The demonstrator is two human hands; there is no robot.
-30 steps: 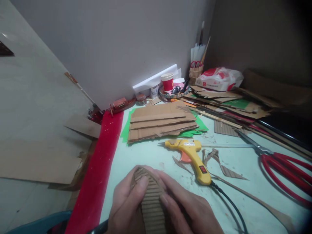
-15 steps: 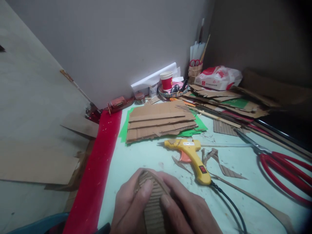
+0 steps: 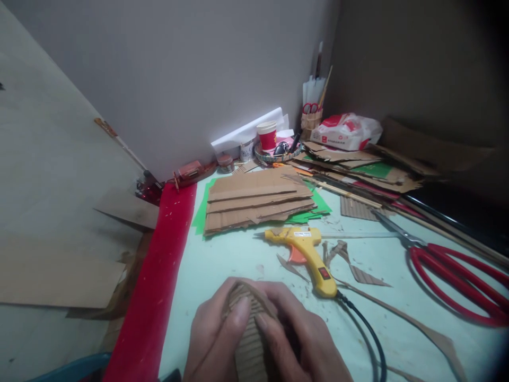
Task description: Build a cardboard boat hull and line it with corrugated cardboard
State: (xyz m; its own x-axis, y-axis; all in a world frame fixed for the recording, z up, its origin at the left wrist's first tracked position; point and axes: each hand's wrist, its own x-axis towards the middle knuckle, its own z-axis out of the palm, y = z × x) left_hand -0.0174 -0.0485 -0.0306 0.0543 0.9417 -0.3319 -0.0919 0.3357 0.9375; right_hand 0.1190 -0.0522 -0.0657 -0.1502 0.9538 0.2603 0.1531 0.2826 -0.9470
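Cardboard is clasped in left hand and right hand above mint tabletop beside grey wall.

The left hand and right hand curl toward each other in a two-handed grip, fingers bent, thumbs uppermost and near each other, the left one reaching slightly farther forward

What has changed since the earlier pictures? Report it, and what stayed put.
The thumbs of the left hand and right hand have drawn closer together over the ribbed cardboard piece. Nothing was newly taken or let go. The camera view has shifted slightly; the glue gun, scissors and cardboard stack lie as before.
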